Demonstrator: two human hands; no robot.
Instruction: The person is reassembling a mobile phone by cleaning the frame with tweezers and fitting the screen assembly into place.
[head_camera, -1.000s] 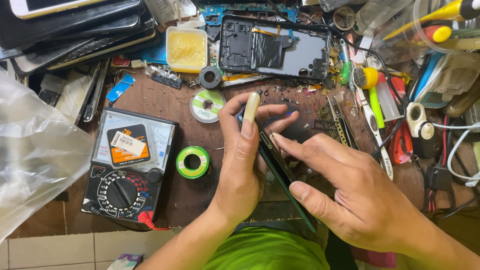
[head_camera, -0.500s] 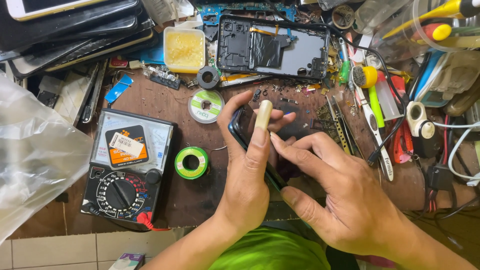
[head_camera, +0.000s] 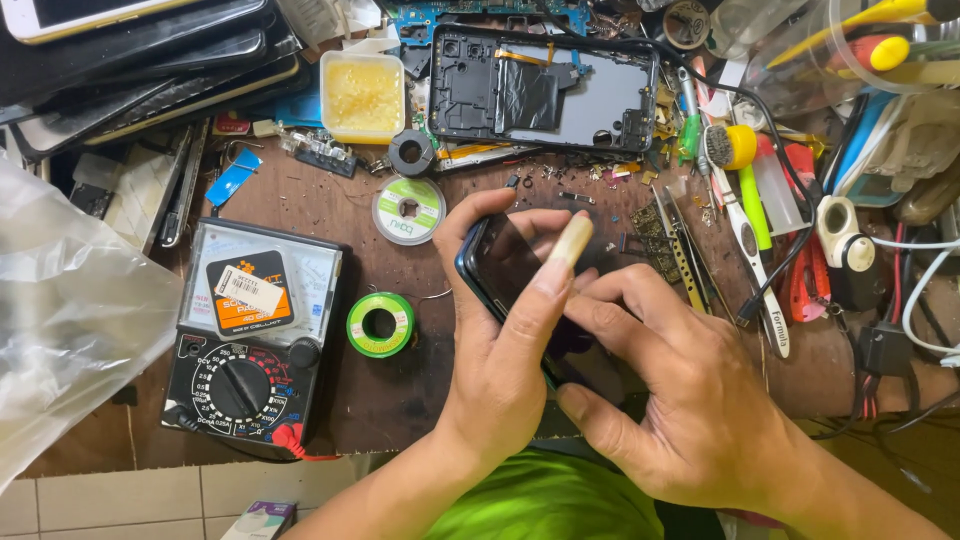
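My left hand (head_camera: 500, 360) grips a dark smartphone (head_camera: 497, 265) by its edge, the glossy screen tilted toward me, thumb stretched up along its right side. My right hand (head_camera: 690, 400) clasps the phone's lower right part, fingers curled over the glass. Both hands hold the phone above the brown workbench (head_camera: 420, 380). The lower half of the phone is hidden by my hands.
An analog multimeter (head_camera: 255, 345) lies at the left beside a green solder spool (head_camera: 380, 324) and a white spool (head_camera: 408, 210). An opened phone body (head_camera: 545, 90) and a yellow flux tub (head_camera: 362, 95) sit at the back. Tools and cables crowd the right; a plastic bag (head_camera: 70, 320) at far left.
The phone has turned from edge-on to screen facing me and moved slightly left and up. Both hands have shifted their hold around it.
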